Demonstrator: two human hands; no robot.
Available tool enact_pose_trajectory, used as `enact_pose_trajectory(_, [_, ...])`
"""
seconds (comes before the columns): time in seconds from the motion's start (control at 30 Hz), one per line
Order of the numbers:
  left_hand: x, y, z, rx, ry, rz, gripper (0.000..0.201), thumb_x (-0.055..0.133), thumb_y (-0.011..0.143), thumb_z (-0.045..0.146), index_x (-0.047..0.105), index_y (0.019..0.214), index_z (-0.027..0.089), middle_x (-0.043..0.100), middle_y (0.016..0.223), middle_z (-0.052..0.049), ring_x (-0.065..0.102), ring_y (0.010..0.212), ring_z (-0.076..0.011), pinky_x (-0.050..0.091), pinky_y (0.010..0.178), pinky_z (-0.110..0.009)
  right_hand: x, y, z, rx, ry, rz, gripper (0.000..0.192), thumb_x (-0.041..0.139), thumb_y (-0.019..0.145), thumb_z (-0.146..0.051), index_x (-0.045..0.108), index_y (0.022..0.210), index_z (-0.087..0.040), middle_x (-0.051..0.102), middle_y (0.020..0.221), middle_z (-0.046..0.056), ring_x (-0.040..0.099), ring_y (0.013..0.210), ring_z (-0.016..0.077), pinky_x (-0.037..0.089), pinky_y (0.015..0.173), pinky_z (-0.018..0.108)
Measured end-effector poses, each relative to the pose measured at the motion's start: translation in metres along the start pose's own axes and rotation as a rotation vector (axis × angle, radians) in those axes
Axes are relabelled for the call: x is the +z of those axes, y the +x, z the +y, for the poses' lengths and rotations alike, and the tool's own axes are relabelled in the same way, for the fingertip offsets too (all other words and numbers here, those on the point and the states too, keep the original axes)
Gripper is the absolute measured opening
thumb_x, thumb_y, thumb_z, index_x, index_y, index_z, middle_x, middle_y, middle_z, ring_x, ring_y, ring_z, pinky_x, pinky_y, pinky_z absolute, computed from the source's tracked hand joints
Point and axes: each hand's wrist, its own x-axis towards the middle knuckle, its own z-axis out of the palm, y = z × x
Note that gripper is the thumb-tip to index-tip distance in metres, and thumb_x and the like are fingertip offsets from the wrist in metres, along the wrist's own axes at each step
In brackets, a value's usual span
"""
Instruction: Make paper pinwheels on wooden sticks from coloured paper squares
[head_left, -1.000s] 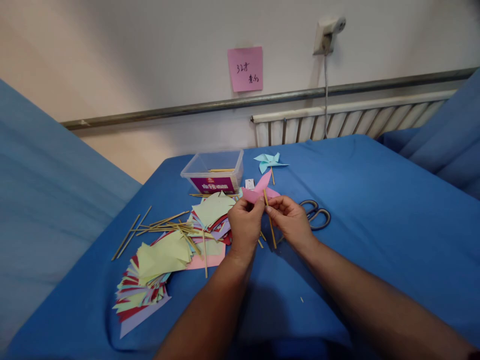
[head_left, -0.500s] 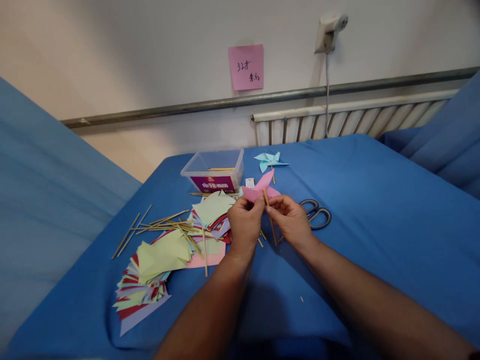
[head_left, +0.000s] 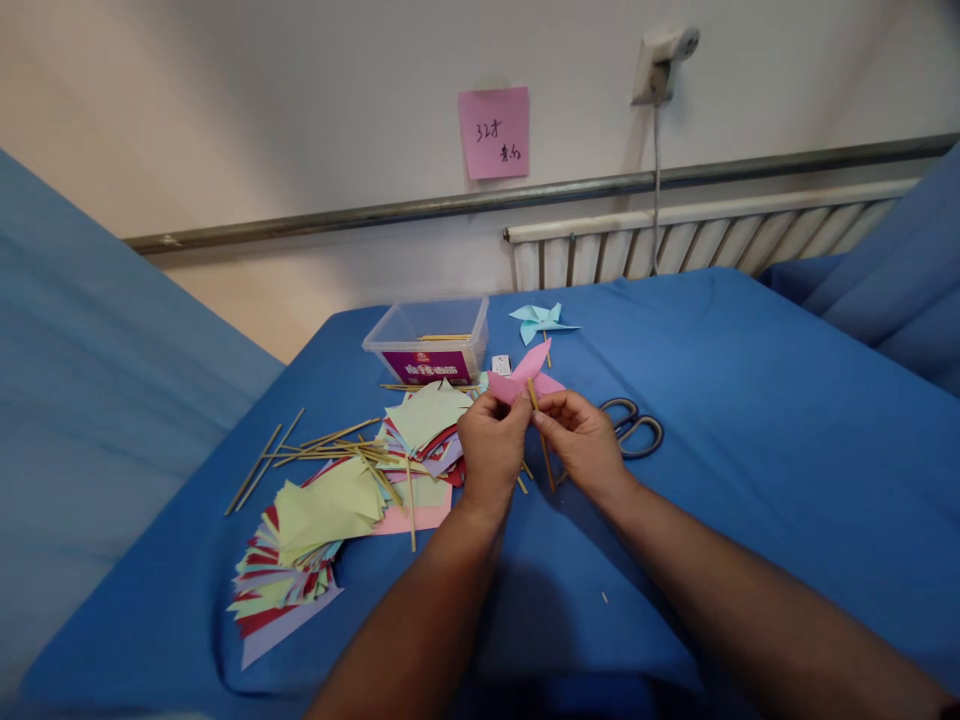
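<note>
Both hands raised over blue-covered surface [head_left: 750, 420], meeting at pink paper pinwheel [head_left: 525, 378]. Left hand [head_left: 491, 450] pinching pinwheel's lower left edge, fingers curled shut on the paper. Right hand [head_left: 581, 435] pinching thin wooden stick [head_left: 540, 440] just under the pinwheel, stick running down between the 2 hands, tilted slightly. Pinwheel held above surface, not resting on it.

Places relative to pinwheel: scissors [head_left: 634, 428] just right and a bit nearer, lying flat, handles toward right hand. Light blue pinwheel [head_left: 540, 320] just behind, flat on surface. Clear plastic box [head_left: 427, 340] behind and left, purple label on front, 1 stick inside. Pile of cut coloured paper [head_left: 330, 520] left and nearer, yellow-green sheets on top. Loose wooden sticks [head_left: 330, 445] scattered left. Pink sticky note [head_left: 493, 132] on wall well behind.
</note>
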Motion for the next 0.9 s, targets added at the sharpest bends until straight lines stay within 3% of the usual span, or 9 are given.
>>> enact_pose_trajectory(0.2, [0.000, -0.001, 0.000, 0.001, 0.004, -0.007, 0.021, 0.070, 0.065, 0.034, 0.066, 0.068, 0.013, 0.059, 0.058, 0.001, 0.049, 0.055, -0.0108, 0.037, 0.051, -0.021, 0.001, -0.001, -0.004, 0.054, 0.022, -0.004, 0.027, 0.072, 0.068, -0.041, 0.062, 0.077, -0.017, 0.054, 0.056, -0.006, 0.040, 0.045, 0.0066, 0.030, 0.042, 0.020])
enact_pose_trajectory(0.4, [-0.001, -0.001, 0.001, 0.014, 0.008, -0.007, 0.022, 0.069, 0.067, 0.035, 0.065, 0.067, 0.013, 0.061, 0.058, 0.001, 0.052, 0.054, -0.0114, 0.039, 0.051, -0.022, 0.000, -0.004, -0.007, 0.005, -0.039, -0.027, 0.026, 0.066, 0.076, -0.042, 0.062, 0.077, -0.017, 0.051, 0.054, -0.006, 0.040, 0.043, 0.0061, 0.030, 0.043, 0.020])
enact_pose_trajectory(0.53, [-0.003, 0.000, 0.002, -0.007, -0.006, -0.028, 0.023, 0.068, 0.068, 0.036, 0.064, 0.066, 0.014, 0.060, 0.055, 0.001, 0.053, 0.051, -0.0120, 0.039, 0.049, -0.022, 0.001, -0.010, -0.009, -0.023, -0.041, -0.037, 0.028, 0.065, 0.079, -0.039, 0.062, 0.097, -0.019, 0.062, 0.066, -0.003, 0.044, 0.045, 0.0068, 0.032, 0.044, 0.020])
enact_pose_trajectory(0.63, [-0.003, -0.001, 0.004, -0.006, 0.001, -0.025, 0.021, 0.068, 0.067, 0.034, 0.063, 0.065, 0.014, 0.058, 0.054, 0.002, 0.051, 0.050, -0.0111, 0.038, 0.048, -0.021, 0.002, -0.014, -0.009, -0.081, -0.096, -0.031, 0.035, 0.065, 0.080, -0.034, 0.061, 0.111, -0.020, 0.062, 0.068, -0.002, 0.047, 0.051, 0.0080, 0.035, 0.048, 0.021])
enact_pose_trajectory(0.9, [-0.001, -0.004, 0.005, 0.018, 0.054, -0.011, 0.017, 0.067, 0.066, 0.030, 0.067, 0.069, 0.013, 0.060, 0.058, 0.001, 0.051, 0.055, -0.0107, 0.039, 0.051, -0.021, 0.000, -0.009, -0.002, -0.107, -0.103, -0.026, 0.031, 0.064, 0.081, -0.032, 0.063, 0.110, -0.020, 0.058, 0.067, -0.003, 0.052, 0.058, 0.0104, 0.040, 0.055, 0.023])
